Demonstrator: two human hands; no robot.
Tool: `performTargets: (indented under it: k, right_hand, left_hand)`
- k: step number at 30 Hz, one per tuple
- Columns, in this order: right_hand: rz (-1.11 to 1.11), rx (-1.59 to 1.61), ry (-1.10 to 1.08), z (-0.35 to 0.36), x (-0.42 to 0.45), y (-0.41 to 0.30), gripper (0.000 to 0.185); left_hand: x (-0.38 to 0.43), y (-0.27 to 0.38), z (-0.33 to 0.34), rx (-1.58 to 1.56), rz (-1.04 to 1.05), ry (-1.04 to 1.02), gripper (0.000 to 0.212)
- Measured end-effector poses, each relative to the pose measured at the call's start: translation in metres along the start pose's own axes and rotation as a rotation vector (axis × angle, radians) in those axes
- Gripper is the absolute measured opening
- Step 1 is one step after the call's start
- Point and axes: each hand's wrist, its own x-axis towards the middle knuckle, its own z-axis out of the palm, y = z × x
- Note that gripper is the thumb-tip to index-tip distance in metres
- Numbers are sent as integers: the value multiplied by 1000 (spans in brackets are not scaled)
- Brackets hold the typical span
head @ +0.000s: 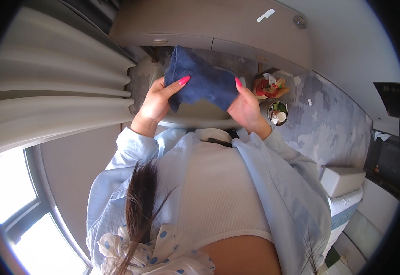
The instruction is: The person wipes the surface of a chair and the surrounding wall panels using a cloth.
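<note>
A dark blue cloth (200,80), with a fuzzy towel-like surface, is stretched between my two hands in front of my chest. My left hand (155,103) grips its left side, thumb on top and fingers hidden behind the fabric. At the opposite end, my right hand (248,108) pinches the edge with the thumb up. One corner points away from me, and the near edge sags unevenly. Beneath the cloth is a grey-green chair seat (203,111), partly covered from view.
Beyond the cloth stands a brown desk (200,20) with drawers, bearing a white comb (266,15) and a small glass object (299,21). A paper bag (272,86) and a filled waste bin (278,113) sit on the patterned carpet (310,120) at right. Curtains (59,79) hang left.
</note>
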Motion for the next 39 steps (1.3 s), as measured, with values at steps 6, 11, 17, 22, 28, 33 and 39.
performTargets:
  k: [6,11,17,22,28,33,39]
  right_hand:
    - [-149,-515,212,-20,9,5,26]
    - [-274,-859,285,-7,19,-1,32]
    - [-440,-1004,148,44,61,-3,36]
    - [-51,-183,51,68,57,-4,24]
    - [28,-168,157,52,42,9,27]
    - [93,-91,184,41,49,15,25]
    - [177,-54,163,39,49,23,24]
  left_hand:
    - [6,-23,-7,-116,-102,10,32]
    - [10,-47,-6,-285,-144,83,46]
    - [19,-57,-9,-539,-227,-173,81]
    - [26,-63,-2,-696,-134,-193,96]
    - [31,-66,-11,-726,-129,-159,105]
    - [32,-76,-18,-785,-191,-166,104]
    - [40,-90,-29,-782,-107,-113,102]
